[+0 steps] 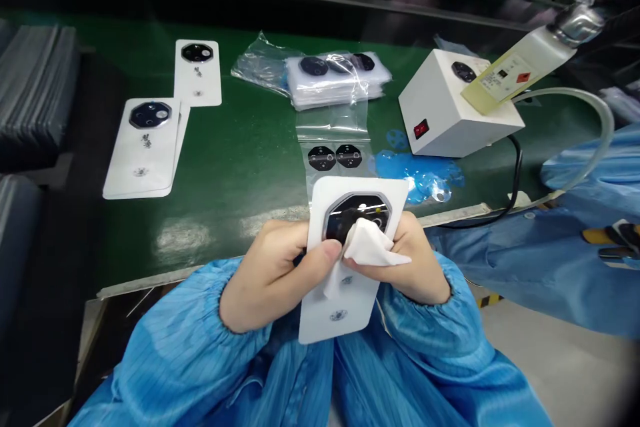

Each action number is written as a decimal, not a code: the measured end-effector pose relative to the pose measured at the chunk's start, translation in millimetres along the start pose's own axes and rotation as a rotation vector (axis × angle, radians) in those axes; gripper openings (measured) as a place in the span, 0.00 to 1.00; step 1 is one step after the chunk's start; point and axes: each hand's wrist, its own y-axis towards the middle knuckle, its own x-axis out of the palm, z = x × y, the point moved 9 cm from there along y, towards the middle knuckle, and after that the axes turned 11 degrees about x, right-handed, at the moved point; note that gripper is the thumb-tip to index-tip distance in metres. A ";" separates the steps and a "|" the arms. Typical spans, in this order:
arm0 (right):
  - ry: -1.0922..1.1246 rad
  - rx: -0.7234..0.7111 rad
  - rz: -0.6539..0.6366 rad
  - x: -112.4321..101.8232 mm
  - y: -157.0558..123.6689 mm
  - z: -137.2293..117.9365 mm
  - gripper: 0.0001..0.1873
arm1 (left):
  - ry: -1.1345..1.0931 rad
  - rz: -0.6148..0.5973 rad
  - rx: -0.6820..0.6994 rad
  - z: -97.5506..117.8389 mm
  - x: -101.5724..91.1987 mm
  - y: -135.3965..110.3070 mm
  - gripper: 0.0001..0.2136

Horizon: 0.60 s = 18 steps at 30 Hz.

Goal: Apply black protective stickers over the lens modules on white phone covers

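Observation:
A white phone back cover (320, 313) with a dark octagonal camera lens panel (345, 210) is held up over the table's front edge. My left hand (280, 273) grips its left side, thumb on the front by the lens panel and fingers behind. My right hand (413, 263) is closed around a white wiping cloth (370, 243), which lies against the lower right of the lens panel. Some right fingers are hidden behind the cover and cloth. Just beyond the cover, a clear plastic bag (335, 130) shows two black lens panels (321, 158).
More white back covers (135, 173) lie at the left. Behind stands a bagged stack (330, 90). Blue film pieces (415, 177) lie near a white box (435, 107) with a red switch and a bottle (530, 67) of yellowish liquid. Grey trays (37, 87) stand far left; another person's blue sleeve (590, 167) is at right.

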 end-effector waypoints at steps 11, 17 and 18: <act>0.200 0.085 -0.035 7.7 -3.4 23.5 0.09 | 0.047 -0.015 0.035 -7.9 5.9 -4.3 0.13; 0.135 0.005 -0.001 7.4 -7.0 10.0 0.10 | 0.049 0.017 0.087 1.2 1.2 0.3 0.10; 0.109 -0.023 0.005 7.1 -7.8 6.1 0.09 | 0.063 0.024 0.097 3.7 0.7 1.0 0.10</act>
